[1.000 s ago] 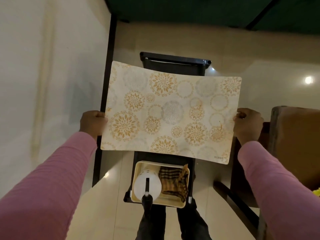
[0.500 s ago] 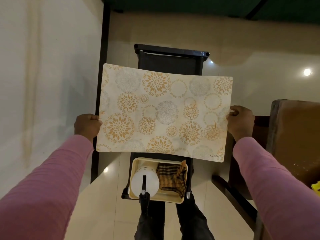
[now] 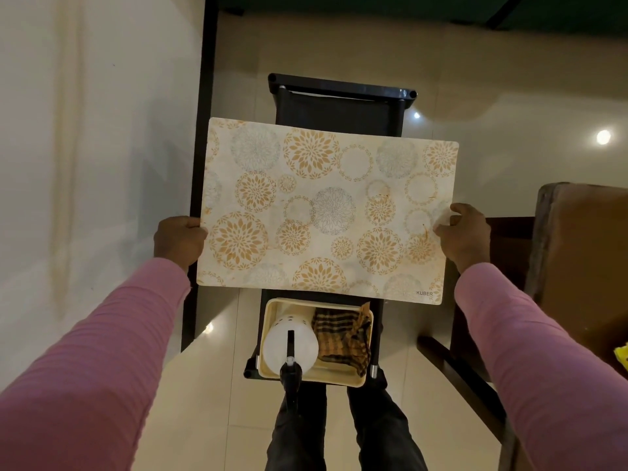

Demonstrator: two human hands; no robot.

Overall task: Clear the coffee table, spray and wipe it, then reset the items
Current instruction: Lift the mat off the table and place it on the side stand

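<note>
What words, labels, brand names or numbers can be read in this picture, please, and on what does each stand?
"KUBER": small dark capitals at the near right corner of the floral placemat.
No other text is readable: the white spray bottle, the checked cloth and the cream basket show no lettering from this view.

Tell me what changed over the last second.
The placemat drifted slightly back toward the person, so more of the dark stand shows beyond it. Nothing was taken or released: the left hand and right hand keep their grip on its short edges. The spray bottle and cloth stayed in the bin.
</note>
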